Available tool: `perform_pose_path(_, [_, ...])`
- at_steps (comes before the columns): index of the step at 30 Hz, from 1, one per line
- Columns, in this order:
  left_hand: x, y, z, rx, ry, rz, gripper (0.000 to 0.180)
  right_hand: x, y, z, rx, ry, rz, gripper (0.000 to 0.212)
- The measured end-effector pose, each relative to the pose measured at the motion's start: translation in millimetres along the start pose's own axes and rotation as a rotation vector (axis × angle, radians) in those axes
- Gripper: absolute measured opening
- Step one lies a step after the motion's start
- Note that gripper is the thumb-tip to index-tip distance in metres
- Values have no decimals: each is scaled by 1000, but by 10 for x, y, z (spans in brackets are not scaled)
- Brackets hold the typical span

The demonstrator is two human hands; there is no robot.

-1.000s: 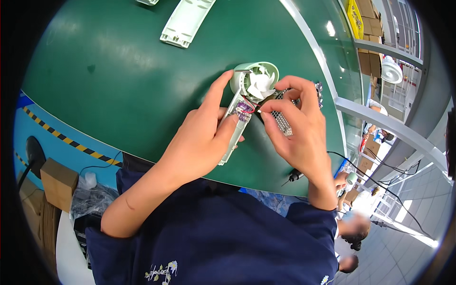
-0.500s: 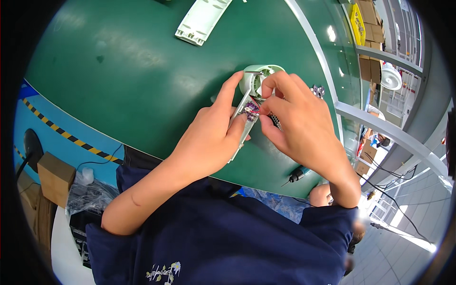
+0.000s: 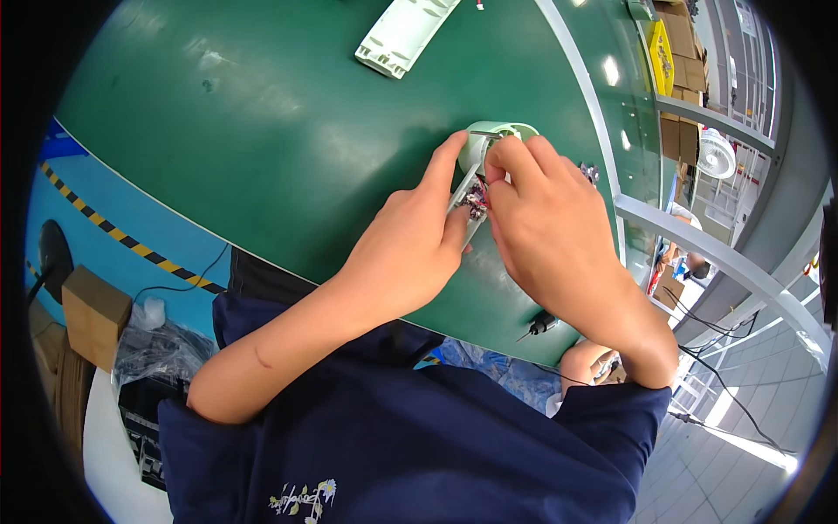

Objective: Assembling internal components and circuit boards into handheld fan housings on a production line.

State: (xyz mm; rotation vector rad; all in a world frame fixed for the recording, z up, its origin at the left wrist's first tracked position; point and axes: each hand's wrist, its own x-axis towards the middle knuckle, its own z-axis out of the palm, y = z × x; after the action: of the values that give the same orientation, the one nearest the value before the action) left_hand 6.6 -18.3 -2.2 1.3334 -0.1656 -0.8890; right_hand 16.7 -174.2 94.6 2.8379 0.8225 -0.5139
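Observation:
A pale green handheld fan housing (image 3: 472, 155) stands tilted over the table, its round head away from me. Wrapped about its handle, my left hand (image 3: 401, 244) grips it from the left, with the index finger stretched up to the head and the thumb beside the circuit board (image 3: 476, 201). A thin metal rod (image 3: 486, 134) lies across the round head. My right hand (image 3: 563, 218) is closed in a pinch over the junction of head and handle, by the red wires. Its fingertips, and whatever they hold, are hidden behind the fingers.
A pale green handle cover (image 3: 406, 37) lies on the green table (image 3: 288, 131) at the back. Small electronic parts (image 3: 590, 173) lie to the right of my right hand. A power screwdriver (image 3: 542, 323) rests near the front edge. A metal frame (image 3: 690, 225) runs along the right.
My right hand has moved in over the junction of head and handle, covering more of the fan head. My left hand keeps its grip on the housing. The whole view has shifted slightly.

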Motion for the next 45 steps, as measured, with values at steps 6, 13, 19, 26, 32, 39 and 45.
perform_pose_path(6, [0,-79,46,49,35,62,67,-8,-60,37,-61,-47,-15,11])
perform_pose_path(13, [26,-26,57,-4,23,-7,66,-216,255,-29,424,39,91,21])
perform_pose_path(19, [55,-32,11,-22,-38,-11,67,-274,763,150,390,176,85,80])
perform_pose_path(26, [61,-55,-101,-90,-71,32,70,-30,840,202,332,-3,-176,79])
perform_pose_path(32, [-251,192,-520,99,295,205,52,-78,1057,250,502,95,-146,72])
perform_pose_path(39, [-323,-146,-752,333,495,371,28,-222,2530,236,537,583,493,70])
perform_pose_path(45, [-392,2,-686,697,507,532,13,-42,4368,531,723,786,1206,73])
